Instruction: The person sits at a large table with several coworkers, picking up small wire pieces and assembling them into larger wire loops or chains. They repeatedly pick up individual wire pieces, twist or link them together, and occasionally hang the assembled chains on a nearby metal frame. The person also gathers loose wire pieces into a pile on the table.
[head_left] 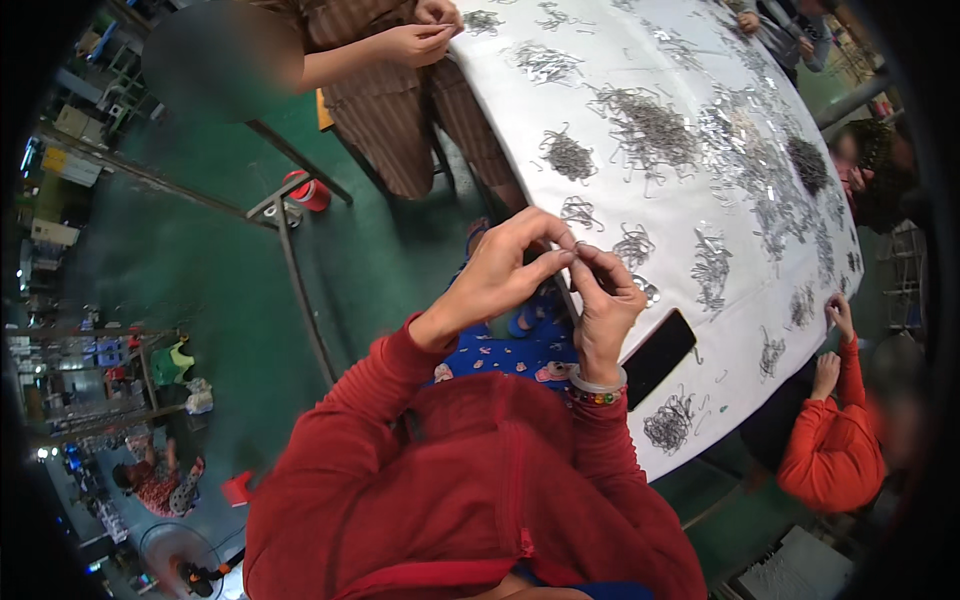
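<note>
My left hand [503,265] and my right hand [608,312] meet fingertip to fingertip over the near edge of a white-covered table [640,215]. Both are closed in a pinch, thumb against finger. Whatever sits between the fingertips is too small and too covered to make out. Just beyond them lie small heaps of thin bent metal hooks, one a loose pile of hooks [633,246] close to my right fingers. A dark phone [660,358] rests on the table beside my right wrist.
More hooks form a large pile [645,130] and a near heap [668,425]; flat shiny metal pieces [745,140] spread across the middle. A person in brown stripes [400,130] works at the left edge, another in an orange top [832,455] at the right. A metal frame [300,285] stands left.
</note>
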